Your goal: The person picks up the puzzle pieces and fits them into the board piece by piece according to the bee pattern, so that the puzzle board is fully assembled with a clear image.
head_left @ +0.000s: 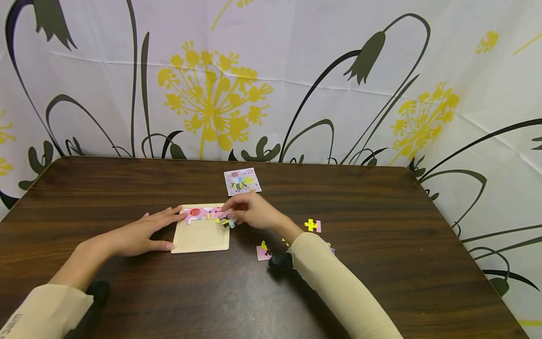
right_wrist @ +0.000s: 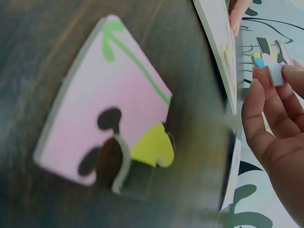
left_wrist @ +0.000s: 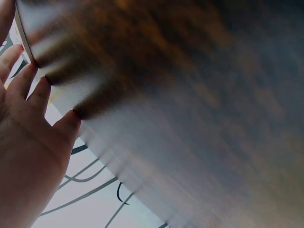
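A shallow wooden puzzle tray (head_left: 201, 239) lies on the table, with joined pink puzzle pieces (head_left: 199, 214) along its far side. My left hand (head_left: 146, 230) rests at the tray's left edge, fingers extended at the far corner and thumb at the near one. Over the tray's right side, my right hand (head_left: 256, 212) pinches a puzzle piece (right_wrist: 271, 61) between thumb and fingers. This piece has black, yellow, blue and pale parts. In the left wrist view the left hand's fingers (left_wrist: 40, 95) look spread along the tray's edge.
A square picture card (head_left: 243, 181) with a bee lies beyond the tray. Loose pieces lie to the right: a pink one (head_left: 263, 253), a yellow and pink one (head_left: 313, 225), and others partly behind the right sleeve (head_left: 338, 282). A patterned curtain (head_left: 296, 94) hangs behind the table.
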A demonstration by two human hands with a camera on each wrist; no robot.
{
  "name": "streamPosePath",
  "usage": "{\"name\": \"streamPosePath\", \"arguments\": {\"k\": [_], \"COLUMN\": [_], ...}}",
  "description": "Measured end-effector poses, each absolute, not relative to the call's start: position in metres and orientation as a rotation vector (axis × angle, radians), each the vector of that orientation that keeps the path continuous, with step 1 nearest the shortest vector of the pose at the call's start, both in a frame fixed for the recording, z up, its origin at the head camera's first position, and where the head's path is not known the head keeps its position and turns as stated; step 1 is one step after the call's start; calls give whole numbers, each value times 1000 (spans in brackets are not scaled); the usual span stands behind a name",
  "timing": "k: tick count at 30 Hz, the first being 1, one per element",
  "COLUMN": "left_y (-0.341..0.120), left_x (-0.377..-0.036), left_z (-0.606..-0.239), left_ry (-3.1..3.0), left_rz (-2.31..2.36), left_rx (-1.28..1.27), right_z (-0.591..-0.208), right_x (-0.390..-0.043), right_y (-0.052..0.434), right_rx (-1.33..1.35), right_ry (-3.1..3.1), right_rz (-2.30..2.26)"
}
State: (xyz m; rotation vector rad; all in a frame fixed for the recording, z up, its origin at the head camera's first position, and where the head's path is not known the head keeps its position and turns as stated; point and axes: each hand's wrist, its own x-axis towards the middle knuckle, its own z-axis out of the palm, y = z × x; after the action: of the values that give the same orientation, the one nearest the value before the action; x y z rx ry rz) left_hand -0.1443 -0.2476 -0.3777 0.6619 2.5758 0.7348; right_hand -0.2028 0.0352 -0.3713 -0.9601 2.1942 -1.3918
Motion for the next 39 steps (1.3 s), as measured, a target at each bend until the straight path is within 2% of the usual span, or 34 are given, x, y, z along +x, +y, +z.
{"name": "streamPosePath", "arguments": {"k": [15, 28, 39], "left_y": [-249, -249, -250], "left_x": [-143, -144, -144], "left_z": [-378, -379, -379], "left_ry": [2572, 2575, 2576], "left_rz": [747, 743, 754], "left_rx": [661, 661, 687], "right_z": [-378, -376, -376], "right_x": [-204, -205, -205], "right_y": [28, 16, -5], "right_rx": [-871, -959, -845], "right_ry": [2023, 2116, 2063], "right_rz": [-1511, -1437, -1504]}}
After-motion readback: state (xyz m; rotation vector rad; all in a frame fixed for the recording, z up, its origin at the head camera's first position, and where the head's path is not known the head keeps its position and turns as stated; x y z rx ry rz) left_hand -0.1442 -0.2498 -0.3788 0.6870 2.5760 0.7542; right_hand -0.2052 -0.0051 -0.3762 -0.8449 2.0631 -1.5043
